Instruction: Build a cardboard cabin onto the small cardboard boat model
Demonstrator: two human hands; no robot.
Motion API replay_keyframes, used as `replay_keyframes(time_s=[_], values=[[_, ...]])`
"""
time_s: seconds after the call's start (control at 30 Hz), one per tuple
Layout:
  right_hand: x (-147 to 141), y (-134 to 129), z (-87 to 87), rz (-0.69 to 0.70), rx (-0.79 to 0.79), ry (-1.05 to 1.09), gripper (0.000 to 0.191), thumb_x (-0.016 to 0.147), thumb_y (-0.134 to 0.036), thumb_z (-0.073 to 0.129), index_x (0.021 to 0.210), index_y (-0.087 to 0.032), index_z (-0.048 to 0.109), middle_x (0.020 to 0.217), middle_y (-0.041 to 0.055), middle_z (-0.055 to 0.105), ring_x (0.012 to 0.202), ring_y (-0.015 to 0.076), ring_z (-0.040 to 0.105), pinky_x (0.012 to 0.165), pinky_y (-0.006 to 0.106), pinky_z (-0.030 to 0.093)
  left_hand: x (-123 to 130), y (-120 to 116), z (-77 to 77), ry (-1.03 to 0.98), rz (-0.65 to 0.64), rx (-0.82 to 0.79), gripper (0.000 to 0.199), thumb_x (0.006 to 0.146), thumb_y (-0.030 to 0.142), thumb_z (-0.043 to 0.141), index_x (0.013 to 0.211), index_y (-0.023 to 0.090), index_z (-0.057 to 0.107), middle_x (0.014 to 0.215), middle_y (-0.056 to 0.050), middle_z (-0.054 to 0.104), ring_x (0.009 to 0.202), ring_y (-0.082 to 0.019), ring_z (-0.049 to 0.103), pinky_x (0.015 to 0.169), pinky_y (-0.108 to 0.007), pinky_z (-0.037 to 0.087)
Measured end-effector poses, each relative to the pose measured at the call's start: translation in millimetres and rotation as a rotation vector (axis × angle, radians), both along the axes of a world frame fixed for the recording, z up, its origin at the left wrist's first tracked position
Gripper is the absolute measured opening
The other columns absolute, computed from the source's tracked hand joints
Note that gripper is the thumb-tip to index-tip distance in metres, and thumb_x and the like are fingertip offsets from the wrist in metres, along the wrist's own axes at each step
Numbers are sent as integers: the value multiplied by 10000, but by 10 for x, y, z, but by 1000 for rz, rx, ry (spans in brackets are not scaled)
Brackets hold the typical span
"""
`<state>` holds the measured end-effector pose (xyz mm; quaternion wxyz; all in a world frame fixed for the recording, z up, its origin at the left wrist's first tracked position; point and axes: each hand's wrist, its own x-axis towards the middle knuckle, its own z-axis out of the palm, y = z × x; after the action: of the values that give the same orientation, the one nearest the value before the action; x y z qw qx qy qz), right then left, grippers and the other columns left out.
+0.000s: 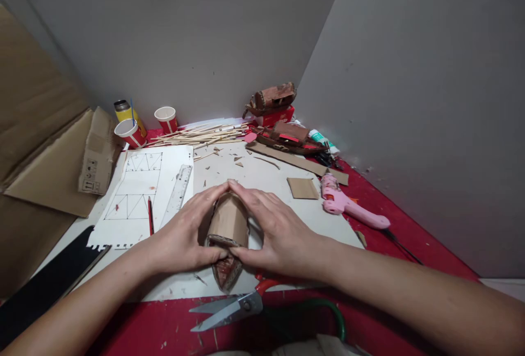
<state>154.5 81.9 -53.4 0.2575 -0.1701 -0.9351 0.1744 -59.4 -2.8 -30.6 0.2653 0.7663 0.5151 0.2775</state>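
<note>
A small cardboard boat model (228, 219) with a curved tan cover and a reddish-brown pointed end sits on the white board (262, 165), low in the middle. My left hand (180, 235) grips its left side, thumb on the near edge of the cover. From the right, my right hand (279, 230) holds it the same way, and the fingertips of both hands meet at the far end. Just below the boat lie open scissors (246, 305) with orange and green handles. A sketched sheet (137, 181) with a pencil (150, 216) and a clear ruler (179, 187) is beside my left hand.
A pink glue gun (348, 205) and cardboard square (302, 188) lie right. Behind are wooden sticks (200, 136), two paper cups (165, 120), a yellow bottle (137, 121) and two brown boat models (273, 98). Large cardboard (33, 110) stands left, grey walls behind.
</note>
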Motion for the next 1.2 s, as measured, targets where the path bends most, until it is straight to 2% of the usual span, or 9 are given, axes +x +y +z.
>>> replay_keyframes(time_s=[0.1, 0.23, 0.3, 0.43, 0.5, 0.6, 0.8, 0.97, 1.2], values=[[46, 98, 33, -93, 37, -3, 1039, 785, -423, 712, 1574, -231, 64, 1371, 185, 536, 1199, 348, 551, 971, 544, 477, -141, -23, 213, 91, 49, -9, 887, 825, 435, 702, 1543, 303, 198, 1619, -103, 280, 1463, -303, 311, 1177, -483, 316], [88, 247, 21, -207, 10, -40, 1002, 798, -447, 693, 1572, -211, 102, 1376, 194, 533, 1203, 366, 553, 966, 566, 477, -431, 252, 385, 187, 292, 70, 582, 892, 439, 610, 1415, 229, 463, 1415, -99, 574, 1308, -266, 527, 1112, -424, 411], [83, 298, -1, -233, -29, -60, 996, 792, -440, 690, 1571, -195, 118, 1371, 204, 538, 1211, 375, 554, 963, 576, 479, -552, 536, 360, 348, 400, 61, 431, 952, 372, 513, 1329, 165, 538, 1263, -108, 668, 1137, -218, 640, 1000, -357, 502], [84, 340, -5, -205, -47, -78, 1002, 782, -414, 694, 1572, -192, 119, 1416, 212, 515, 1284, 369, 516, 992, 570, 470, -687, 1169, 178, 553, 414, 36, 241, 928, 229, 560, 1115, 110, 658, 1032, -116, 715, 930, -216, 676, 883, -389, 543], [141, 342, 21, -195, -21, -65, 988, 797, -408, 683, 1573, -219, 100, 1462, 199, 483, 1306, 353, 504, 1001, 561, 472, -726, 1410, 79, 648, 381, 6, 239, 928, 289, 606, 1108, 139, 647, 1102, -92, 680, 971, -214, 659, 875, -431, 545], [314, 329, 62, -232, 9, -23, 912, 844, -375, 639, 1570, -272, 97, 1489, 160, 469, 1300, 325, 517, 996, 534, 488, -787, 1615, -31, 750, 340, -44, 311, 940, 346, 595, 1198, 174, 606, 1214, -96, 627, 1021, -221, 639, 866, -437, 552], [663, 265, 80, -319, -25, -16, 837, 876, -389, 606, 1566, -307, 140, 1454, 120, 511, 1278, 316, 542, 1012, 517, 493, -854, 1678, -109, 833, 282, -77, 324, 942, 343, 591, 1222, 181, 596, 1245, -103, 613, 1044, -228, 631, 879, -442, 548], [697, 252, 40, -334, -52, 20, 788, 896, -385, 585, 1560, -312, 168, 1404, 108, 557, 1268, 308, 553, 1002, 511, 514, -798, 1629, -149, 859, 322, -24, 349, 935, 344, 602, 1235, 166, 585, 1233, -103, 615, 1037, -233, 635, 867, -447, 552], [692, 304, -61, -332, -80, 61, 741, 914, -402, 559, 1556, -294, 205, 1451, 130, 518, 1265, 296, 566, 1017, 504, 505, -754, 1666, 1, 854, 386, 41, 345, 940, 345, 594, 1238, 171, 584, 1229, -102, 617, 1028, -228, 637, 864, -442, 554]])
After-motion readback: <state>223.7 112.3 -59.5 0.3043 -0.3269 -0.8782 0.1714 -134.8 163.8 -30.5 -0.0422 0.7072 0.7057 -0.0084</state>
